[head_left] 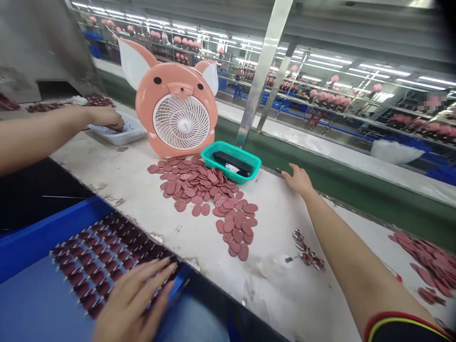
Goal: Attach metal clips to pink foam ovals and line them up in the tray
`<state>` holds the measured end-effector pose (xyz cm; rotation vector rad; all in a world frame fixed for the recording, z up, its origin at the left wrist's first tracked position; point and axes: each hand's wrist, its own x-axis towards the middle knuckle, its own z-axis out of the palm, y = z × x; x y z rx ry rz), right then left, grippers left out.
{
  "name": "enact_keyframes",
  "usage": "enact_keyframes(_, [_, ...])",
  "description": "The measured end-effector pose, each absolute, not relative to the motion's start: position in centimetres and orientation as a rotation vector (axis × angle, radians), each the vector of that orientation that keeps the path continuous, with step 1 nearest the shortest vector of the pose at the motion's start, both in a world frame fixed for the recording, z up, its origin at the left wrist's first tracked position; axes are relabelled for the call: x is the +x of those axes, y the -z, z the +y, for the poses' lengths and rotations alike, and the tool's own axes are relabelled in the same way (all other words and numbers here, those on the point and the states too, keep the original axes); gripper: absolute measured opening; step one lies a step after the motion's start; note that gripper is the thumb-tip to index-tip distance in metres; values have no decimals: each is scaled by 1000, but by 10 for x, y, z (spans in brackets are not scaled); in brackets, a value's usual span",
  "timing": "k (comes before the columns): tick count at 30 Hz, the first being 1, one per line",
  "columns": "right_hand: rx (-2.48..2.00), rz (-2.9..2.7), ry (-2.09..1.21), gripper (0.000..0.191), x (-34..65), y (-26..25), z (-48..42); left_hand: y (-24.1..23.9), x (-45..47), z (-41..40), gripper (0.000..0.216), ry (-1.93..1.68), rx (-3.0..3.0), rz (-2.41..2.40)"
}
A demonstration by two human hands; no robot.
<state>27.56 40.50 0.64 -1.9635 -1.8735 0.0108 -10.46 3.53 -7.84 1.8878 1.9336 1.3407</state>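
Observation:
My left hand (138, 299) lies with fingers stretched out over the near end of a sheet of small dark red parts (96, 266), set in neat rows inside a blue bin (32, 285). Across the table, my right hand (298, 179) reaches to the far edge, thumb and fingers apart. By its thumb tip is a small dark piece (279, 170), too small to name. Under my right forearm lies a little cluster of shiny dark red parts (308, 254). Flat reddish oval pieces (237, 223) are heaped mid-table, left of that arm.
A pig-shaped fan (183, 111) stands behind the ovals, beside a green basket (231, 145) holding black items. At left, another person's hand (107, 118) dips into a white tray (124, 137). More reddish pieces (427, 259) lie at right. A green belt (342, 183) runs beyond the table.

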Motion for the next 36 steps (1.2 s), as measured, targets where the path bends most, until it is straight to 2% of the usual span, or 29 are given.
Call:
enact_keyframes(2, [-2037, -1865, -60, 34, 272, 3, 431, 52, -68, 70, 36, -1283, 2166, 1869])
enact_keyframes(5, [-2101, -1861, -104, 31, 272, 10, 450, 21, -33, 119, 27, -1038, 2274, 1899])
enact_keyframes(10, [-2090, -1881, -102, 28, 284, -1, 436, 12, -9, 155, 14, -815, 2303, 1909])
enact_keyframes(14, [-1960, -2050, -229, 40, 298, -14, 375, 20, -4, 155, 17, -827, 2282, 1916])
enact_keyframes(19, [-1750, -2192, -403, 19, 307, -11, 270, 16, -9, 141, 21, -1054, 2108, 1915])
enact_keyframes(24, [-1674, -1969, -240, 33, 298, -25, 171, 1, -17, 87, 28, -1267, 1746, 1667])
enact_keyframes(26, [-1545, -1824, -245, 26, 279, -34, 128, -2, -17, 62, 28, -1276, 1458, 1496])
enact_keyframes(28, [-1304, -1831, -477, 16, 250, -36, 88, -3, -14, 40, 28, -1235, 1276, 1382])
enact_keyframes(31, [-1096, -1792, -939, 19, 205, -23, 48, -3, -6, 15, 27, -1159, 1256, 1320])
enact_keyframes(34, [-1062, -1425, -1389, 18, 172, 1, 28, 4, 0, -3, 24, -1207, 1198, 1246])
enact_keyframes(36, [-1061, -1130, -1558, 23, 158, 16, 18, 11, 4, -11, 22, -1318, 1074, 1170])
